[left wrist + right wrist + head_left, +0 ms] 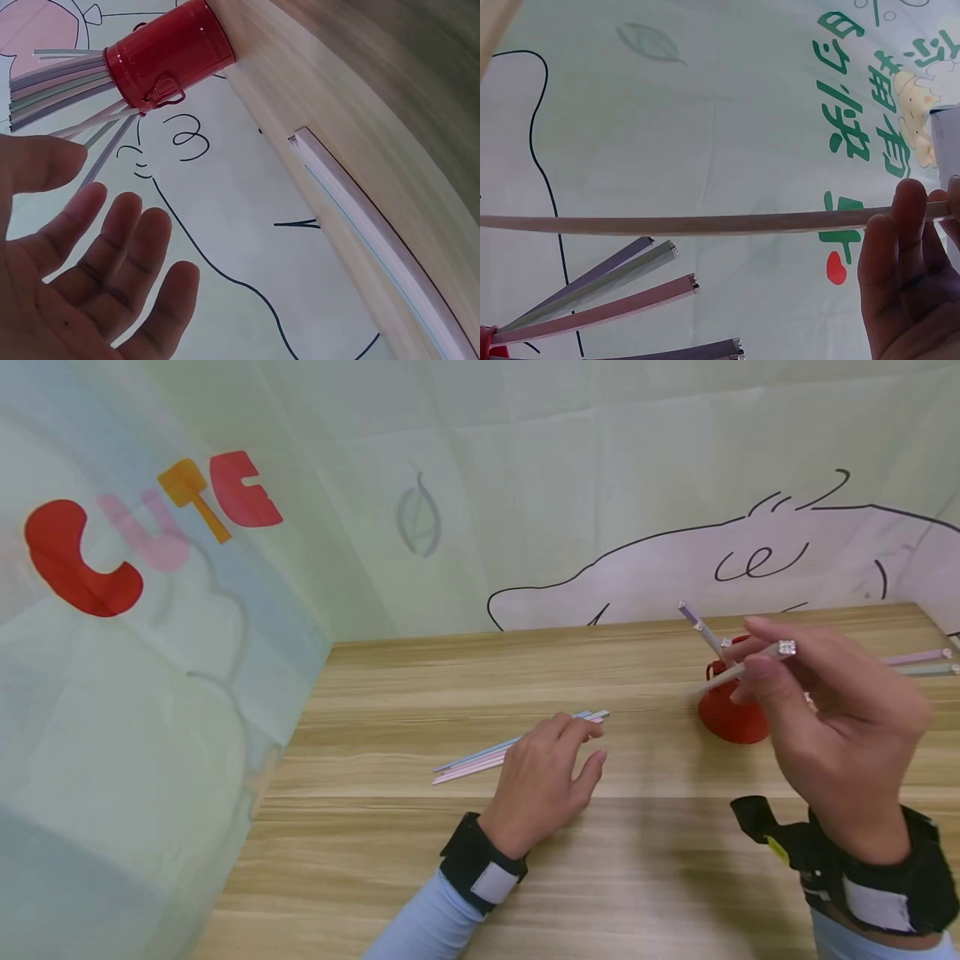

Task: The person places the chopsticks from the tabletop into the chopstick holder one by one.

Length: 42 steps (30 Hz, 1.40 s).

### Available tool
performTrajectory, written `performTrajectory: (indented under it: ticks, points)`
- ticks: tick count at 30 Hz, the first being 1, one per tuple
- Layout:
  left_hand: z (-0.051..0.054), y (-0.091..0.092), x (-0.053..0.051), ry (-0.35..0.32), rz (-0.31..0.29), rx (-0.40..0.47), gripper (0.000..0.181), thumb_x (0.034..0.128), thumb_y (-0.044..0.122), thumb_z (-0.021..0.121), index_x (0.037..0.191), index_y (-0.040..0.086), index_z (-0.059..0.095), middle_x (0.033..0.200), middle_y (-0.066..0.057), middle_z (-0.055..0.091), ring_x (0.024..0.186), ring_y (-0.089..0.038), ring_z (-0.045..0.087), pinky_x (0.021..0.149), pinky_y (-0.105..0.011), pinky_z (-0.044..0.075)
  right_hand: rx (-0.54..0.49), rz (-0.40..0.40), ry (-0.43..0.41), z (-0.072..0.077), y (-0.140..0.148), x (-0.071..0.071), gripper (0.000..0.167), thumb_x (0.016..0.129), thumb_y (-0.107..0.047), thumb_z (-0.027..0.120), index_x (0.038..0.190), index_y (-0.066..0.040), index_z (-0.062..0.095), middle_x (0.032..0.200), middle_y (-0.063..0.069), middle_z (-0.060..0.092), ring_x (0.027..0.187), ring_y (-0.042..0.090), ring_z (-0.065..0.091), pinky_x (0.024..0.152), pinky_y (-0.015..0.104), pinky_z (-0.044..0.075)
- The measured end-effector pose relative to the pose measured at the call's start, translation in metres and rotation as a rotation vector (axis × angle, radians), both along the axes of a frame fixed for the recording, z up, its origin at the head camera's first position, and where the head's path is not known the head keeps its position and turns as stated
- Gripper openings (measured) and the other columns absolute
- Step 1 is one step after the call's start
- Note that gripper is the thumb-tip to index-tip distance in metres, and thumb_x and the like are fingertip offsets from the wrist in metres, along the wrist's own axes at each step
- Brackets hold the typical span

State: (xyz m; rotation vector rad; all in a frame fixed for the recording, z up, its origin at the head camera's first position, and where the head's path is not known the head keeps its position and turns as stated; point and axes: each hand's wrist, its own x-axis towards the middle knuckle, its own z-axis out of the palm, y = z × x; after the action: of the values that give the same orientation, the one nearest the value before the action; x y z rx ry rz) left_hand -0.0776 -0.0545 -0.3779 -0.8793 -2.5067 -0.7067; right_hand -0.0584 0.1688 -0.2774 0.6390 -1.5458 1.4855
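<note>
My right hand [847, 718] pinches a pale, slim stick with a sparkly end [765, 656] between thumb and fingers. It holds the stick aslant in front of a small red bucket [731, 714]. Across the right wrist view, that pale stick [705, 226] runs nearly level. Several pastel sticks [64, 86] with glittery ends stand fanned out in the bucket. Loosely bent and holding nothing, my left hand [540, 777] is over a small bundle of pink, white and blue sticks [472, 764] on the table; whether it touches them I cannot tell.
The wood-grain table [360, 852] meets a printed cloth backdrop [465, 543] at its rear edge. More cloth with coloured letters hangs along the left side. Stick ends [922, 662] jut out to the right behind my right hand.
</note>
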Motion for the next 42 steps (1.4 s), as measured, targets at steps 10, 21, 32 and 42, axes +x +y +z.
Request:
performTrajectory:
  ticks: [10,21,32,42]
  points:
    - [-0.005,-0.002,-0.002,-0.032,0.033,-0.066,0.019,0.0927,0.025,0.071,0.109,0.015,0.070,0.100,0.001,0.066,0.078,-0.013,0.060,0.059,-0.027,0.047,0.038,-0.144,0.014,-0.005,0.011,-0.004,0.021,0.089,0.003,0.074,0.103,0.018,0.069,0.085,0.026,0.069,0.079,0.014,0.067,0.074,0.016,0.050]
    - [-0.010,-0.004,-0.006,-0.079,0.115,-0.225,0.030,0.0909,0.035,0.073,0.113,0.014,0.070,0.110,-0.004,0.065,0.089,-0.019,0.063,0.063,-0.030,0.047,0.051,-0.298,-0.023,-0.006,0.015,-0.002,0.017,0.090,0.003,0.072,0.105,0.013,0.072,0.093,0.029,0.069,0.081,0.009,0.064,0.076,0.015,0.049]
    - [-0.023,-0.012,-0.009,-0.185,0.203,-0.418,0.045,0.0940,0.043,0.067,0.124,0.010,0.066,0.135,-0.014,0.056,0.121,-0.030,0.057,0.084,-0.048,0.051,0.169,-0.455,-0.077,-0.002,0.013,0.000,0.019,0.093,-0.003,0.071,0.108,0.006,0.075,0.094,0.032,0.068,0.087,0.002,0.059,0.080,0.012,0.046]
    - [-0.029,-0.015,-0.011,-0.252,0.254,-0.520,0.043,0.0954,0.043,0.065,0.123,0.011,0.066,0.121,-0.012,0.061,0.113,-0.031,0.060,0.082,-0.049,0.049,0.221,-0.466,-0.142,-0.001,0.015,-0.001,0.023,0.095,-0.005,0.069,0.116,0.004,0.073,0.099,0.030,0.069,0.089,-0.003,0.059,0.080,0.011,0.045]
